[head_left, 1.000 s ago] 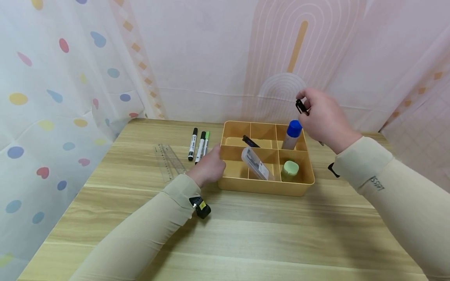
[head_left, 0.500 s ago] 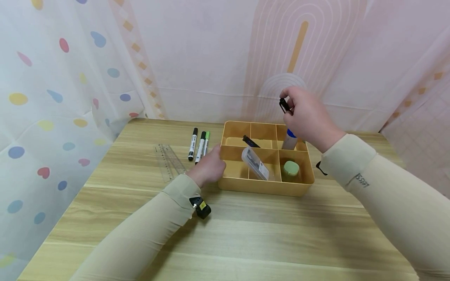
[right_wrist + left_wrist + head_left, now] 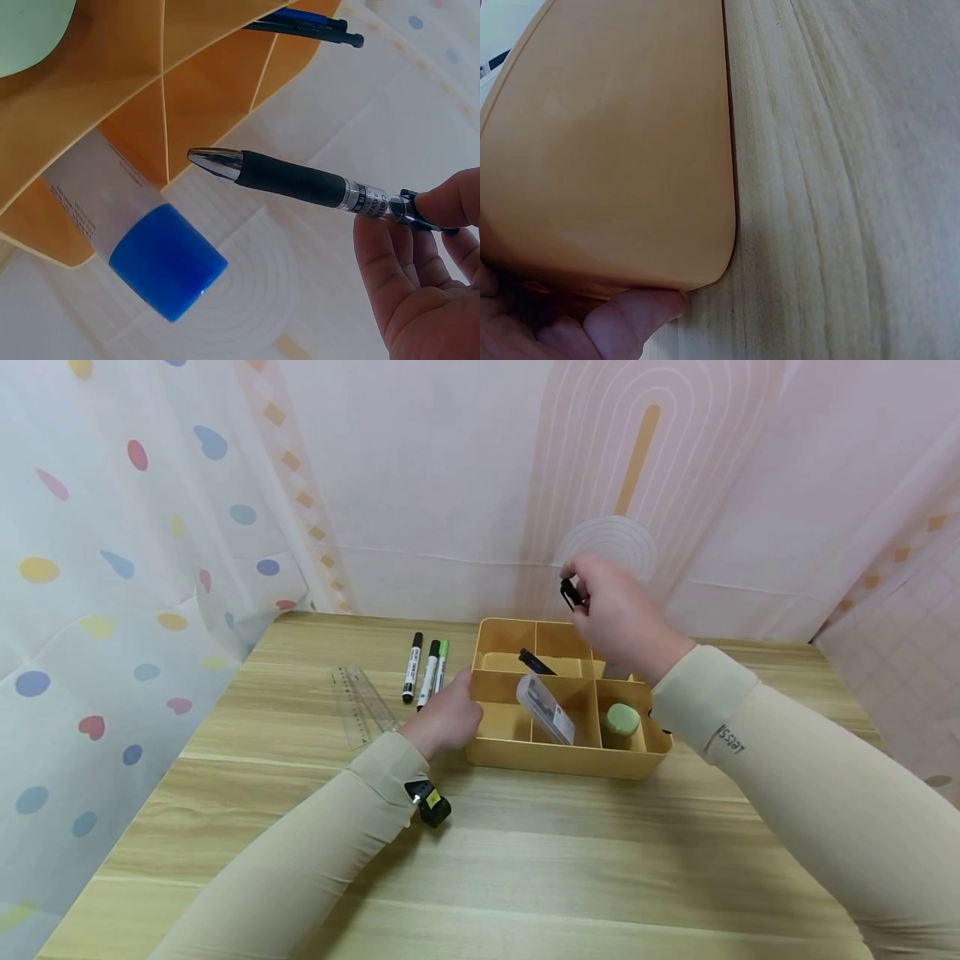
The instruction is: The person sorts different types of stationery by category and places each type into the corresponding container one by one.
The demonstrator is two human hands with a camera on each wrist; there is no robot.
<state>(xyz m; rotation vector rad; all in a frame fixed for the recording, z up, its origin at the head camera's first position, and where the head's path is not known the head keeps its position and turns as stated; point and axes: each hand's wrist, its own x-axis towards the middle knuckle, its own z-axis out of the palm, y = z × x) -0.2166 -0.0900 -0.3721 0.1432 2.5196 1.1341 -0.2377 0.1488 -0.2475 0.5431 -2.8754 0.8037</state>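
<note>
My left hand (image 3: pixel 445 718) holds the left end of a yellow-orange divided organizer box (image 3: pixel 566 762), with fingers against its outer wall in the left wrist view. Above the box's back row, my right hand (image 3: pixel 626 618) pinches a black ballpoint pen (image 3: pixel 292 180) by its clip end; the metal tip points away from the fingers. A glue stick with a blue cap (image 3: pixel 169 262) stands in the back right compartment, mostly hidden by the right hand in the head view. Dark pens (image 3: pixel 537 662) lean in the back row. A clear plastic case (image 3: pixel 545 710) tilts in the front row.
A pale green round object (image 3: pixel 622 720) sits in the front right compartment. Left of the box lie several markers (image 3: pixel 412 668) and clear rulers (image 3: pixel 360 706) on the wooden table (image 3: pixel 525 868). A patterned curtain (image 3: pixel 420 485) hangs behind the table.
My right hand has moved left with the pen, from beyond the box's right end to over its back row, now covering the glue stick. The left hand stays put.
</note>
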